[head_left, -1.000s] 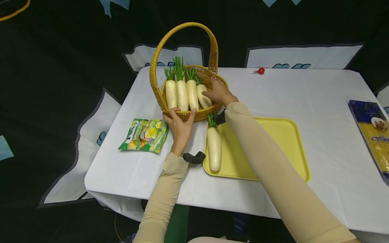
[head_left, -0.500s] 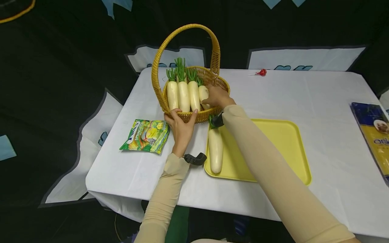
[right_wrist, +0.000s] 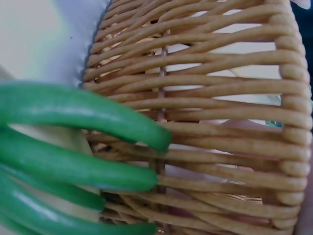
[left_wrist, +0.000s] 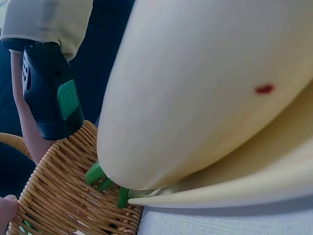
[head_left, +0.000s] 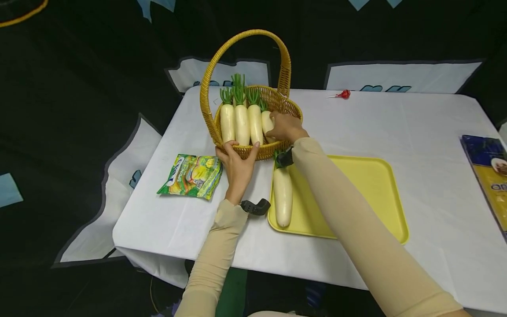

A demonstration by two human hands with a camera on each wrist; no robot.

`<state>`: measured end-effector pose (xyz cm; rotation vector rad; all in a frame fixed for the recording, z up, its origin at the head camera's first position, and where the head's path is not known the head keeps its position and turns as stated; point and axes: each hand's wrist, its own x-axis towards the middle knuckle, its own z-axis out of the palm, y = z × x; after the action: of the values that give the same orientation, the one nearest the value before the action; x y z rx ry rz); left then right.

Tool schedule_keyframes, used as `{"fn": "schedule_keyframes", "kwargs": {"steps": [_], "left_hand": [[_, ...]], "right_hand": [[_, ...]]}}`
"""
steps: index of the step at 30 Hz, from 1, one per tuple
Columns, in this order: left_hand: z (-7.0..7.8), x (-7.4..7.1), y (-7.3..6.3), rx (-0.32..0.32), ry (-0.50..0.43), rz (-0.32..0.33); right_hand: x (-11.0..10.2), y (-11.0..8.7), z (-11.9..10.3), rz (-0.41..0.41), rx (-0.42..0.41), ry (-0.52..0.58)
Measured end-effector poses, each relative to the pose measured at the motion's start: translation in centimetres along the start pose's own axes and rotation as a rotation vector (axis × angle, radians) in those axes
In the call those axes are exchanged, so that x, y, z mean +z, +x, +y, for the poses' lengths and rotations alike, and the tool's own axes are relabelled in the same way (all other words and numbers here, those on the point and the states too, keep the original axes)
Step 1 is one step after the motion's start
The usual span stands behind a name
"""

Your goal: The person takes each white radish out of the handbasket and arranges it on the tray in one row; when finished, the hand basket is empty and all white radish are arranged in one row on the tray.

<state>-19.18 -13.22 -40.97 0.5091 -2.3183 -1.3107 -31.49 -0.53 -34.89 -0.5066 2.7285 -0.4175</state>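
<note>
My left hand (head_left: 237,171) grips the front rim of a wicker basket (head_left: 267,153). Over the basket's right side, my right hand (head_left: 288,127) grips a white radish (head_left: 267,119), thumb along its near side and fingers partly hidden. Several more white radishes (head_left: 242,123) stand to its left, green tops toward the back. Another radish (head_left: 283,198) lies on the left edge of a yellow tray (head_left: 364,189). A radish (left_wrist: 195,98) fills much of the left wrist view. Green stalks (right_wrist: 73,166) cross before the basket wall (right_wrist: 210,107) in the right wrist view.
A green snack packet (head_left: 191,176) lies left of the left hand. At the back is a red lollipop (head_left: 343,94), and a blue and yellow packet (head_left: 489,176) lies at the far right. The tall basket handle (head_left: 285,79) arches over the radishes.
My right hand has shifted a little down and left over the rightmost radish in the basket, covering more of it. The left hand stays at the rim. The head view has shifted slightly.
</note>
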Motion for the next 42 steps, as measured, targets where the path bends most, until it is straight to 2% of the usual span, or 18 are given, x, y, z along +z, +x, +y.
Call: {"fn": "schedule_keyframes", "kwargs": {"steps": [12,21,25,30,32,42], "left_hand": [[0.2,0.3,-0.2,0.008,-0.003,-0.001],[0.3,0.3,-0.1,0.003,-0.003,-0.008],[0.3,0.2,0.0,0.007,0.000,-0.009],[0.3,0.0,0.0,0.005,0.008,-0.011],[0.2,-0.1,0.1,0.009,0.009,-0.007],[-0.1,-0.2,0.3,0.029,-0.004,0.007]], "right_hand": [[-0.4,0.0,0.7,-0.002,-0.005,0.091],[-1.4,-0.3,1.1,0.003,-0.017,0.283],[-1.8,-0.6,1.2,-0.031,-0.019,0.368],[-2.5,-0.7,1.5,-0.102,0.009,0.588],[-2.7,-0.7,1.6,-0.112,0.005,0.642],[-2.8,-0.4,2.4,-0.133,-0.015,0.765]]}}
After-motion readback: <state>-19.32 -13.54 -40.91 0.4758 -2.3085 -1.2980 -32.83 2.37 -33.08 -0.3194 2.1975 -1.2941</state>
